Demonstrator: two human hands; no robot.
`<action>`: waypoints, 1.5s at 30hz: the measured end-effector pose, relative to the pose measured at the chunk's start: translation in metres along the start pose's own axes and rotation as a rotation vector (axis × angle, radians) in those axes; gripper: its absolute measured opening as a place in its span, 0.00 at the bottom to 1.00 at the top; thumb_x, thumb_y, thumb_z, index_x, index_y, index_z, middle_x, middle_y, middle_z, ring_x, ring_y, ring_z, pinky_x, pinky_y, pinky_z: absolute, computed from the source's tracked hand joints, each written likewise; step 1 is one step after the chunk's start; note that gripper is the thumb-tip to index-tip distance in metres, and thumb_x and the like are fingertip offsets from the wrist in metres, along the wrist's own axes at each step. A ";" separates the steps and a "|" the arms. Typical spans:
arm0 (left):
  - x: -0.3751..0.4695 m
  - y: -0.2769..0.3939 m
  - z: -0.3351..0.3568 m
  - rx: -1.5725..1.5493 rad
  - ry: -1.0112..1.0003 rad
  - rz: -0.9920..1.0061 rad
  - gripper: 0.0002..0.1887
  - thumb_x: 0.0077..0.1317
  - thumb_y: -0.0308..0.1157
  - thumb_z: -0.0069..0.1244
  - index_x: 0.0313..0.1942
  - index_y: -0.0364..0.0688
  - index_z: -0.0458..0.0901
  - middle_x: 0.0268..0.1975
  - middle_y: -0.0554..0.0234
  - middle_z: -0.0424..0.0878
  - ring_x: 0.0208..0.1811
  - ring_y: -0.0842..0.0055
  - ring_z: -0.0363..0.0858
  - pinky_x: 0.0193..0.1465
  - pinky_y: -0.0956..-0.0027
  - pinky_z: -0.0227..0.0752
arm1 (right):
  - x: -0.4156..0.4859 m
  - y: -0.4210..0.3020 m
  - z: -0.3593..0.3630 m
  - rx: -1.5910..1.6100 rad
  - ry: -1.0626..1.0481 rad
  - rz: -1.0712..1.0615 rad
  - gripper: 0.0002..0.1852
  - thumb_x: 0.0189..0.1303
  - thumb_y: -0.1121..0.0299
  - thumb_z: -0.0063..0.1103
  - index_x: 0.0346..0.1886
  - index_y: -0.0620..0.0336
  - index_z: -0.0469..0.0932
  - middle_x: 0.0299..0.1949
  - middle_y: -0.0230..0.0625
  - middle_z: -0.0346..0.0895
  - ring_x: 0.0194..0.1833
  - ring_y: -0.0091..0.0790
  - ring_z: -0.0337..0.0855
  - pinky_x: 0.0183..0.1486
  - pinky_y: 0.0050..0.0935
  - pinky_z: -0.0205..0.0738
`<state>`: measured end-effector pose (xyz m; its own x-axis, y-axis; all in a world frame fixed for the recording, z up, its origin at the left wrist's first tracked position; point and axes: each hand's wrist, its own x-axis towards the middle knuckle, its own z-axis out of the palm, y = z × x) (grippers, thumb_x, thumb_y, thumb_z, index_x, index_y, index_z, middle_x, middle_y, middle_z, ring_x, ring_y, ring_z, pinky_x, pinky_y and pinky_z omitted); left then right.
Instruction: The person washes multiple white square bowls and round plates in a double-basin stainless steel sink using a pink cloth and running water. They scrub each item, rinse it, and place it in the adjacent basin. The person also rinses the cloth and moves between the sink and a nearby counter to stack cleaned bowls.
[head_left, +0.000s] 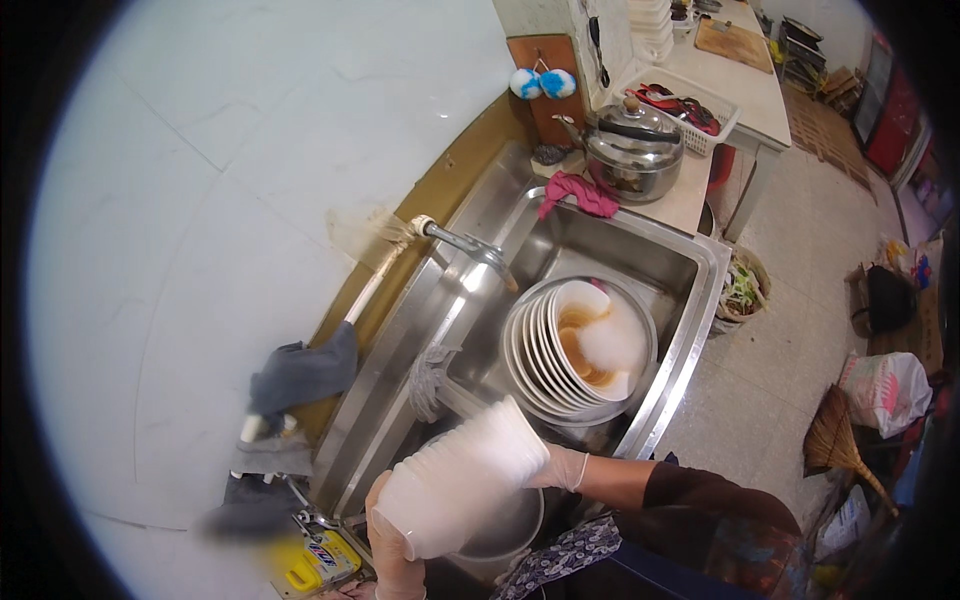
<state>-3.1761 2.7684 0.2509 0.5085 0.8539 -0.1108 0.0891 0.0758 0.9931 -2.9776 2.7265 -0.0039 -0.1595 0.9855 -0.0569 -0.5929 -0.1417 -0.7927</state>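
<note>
A stack of nested white bowls (465, 480) is held between my two gloved hands, tilted over the near sink basin. My left hand (388, 536) grips its lower left end. At the upper right end, my right hand (561, 466) holds the rims. Below the stack is a round metal basin (534, 525), partly hidden. In the far sink basin (592, 225) stands a round metal bowl (651, 322) with several leaning white plates (540, 352). Orange-brown liquid and white foam (611, 341) cover the front plate.
A metal faucet (472, 251) reaches over the sink divider, where a grey mesh scrubber (429, 382) lies. A pink cloth (577, 196) drapes the far rim beside a steel kettle (634, 154). A yellow container (322, 562) sits at lower left. A scrap bin (742, 289) stands on the floor.
</note>
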 end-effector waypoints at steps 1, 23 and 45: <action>0.000 0.002 0.002 -0.104 0.040 -0.051 0.34 0.82 0.56 0.37 0.75 0.39 0.66 0.74 0.55 0.71 0.74 0.63 0.71 0.77 0.53 0.64 | 0.000 0.000 0.001 0.006 0.000 -0.001 0.33 0.79 0.54 0.48 0.82 0.56 0.60 0.82 0.43 0.60 0.80 0.48 0.62 0.81 0.57 0.56; 0.003 0.009 -0.014 0.006 0.128 -0.053 0.21 0.80 0.45 0.46 0.63 0.41 0.68 0.55 0.60 0.75 0.57 0.72 0.77 0.61 0.63 0.74 | -0.024 -0.001 0.014 -0.059 0.019 -0.068 0.31 0.82 0.56 0.44 0.82 0.57 0.60 0.82 0.45 0.59 0.80 0.49 0.62 0.80 0.60 0.58; 0.056 0.018 0.236 0.319 -0.173 -0.040 0.29 0.84 0.46 0.36 0.71 0.31 0.71 0.71 0.55 0.74 0.70 0.65 0.73 0.75 0.64 0.64 | -0.295 -0.178 -0.081 0.662 -0.055 -0.535 0.26 0.84 0.58 0.45 0.77 0.59 0.67 0.74 0.45 0.72 0.71 0.45 0.76 0.75 0.54 0.71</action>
<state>-2.9434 2.6962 0.2537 0.6341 0.7518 -0.1808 0.3607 -0.0809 0.9292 -2.7614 2.4686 0.1045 0.2459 0.9317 0.2674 -0.9357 0.3002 -0.1852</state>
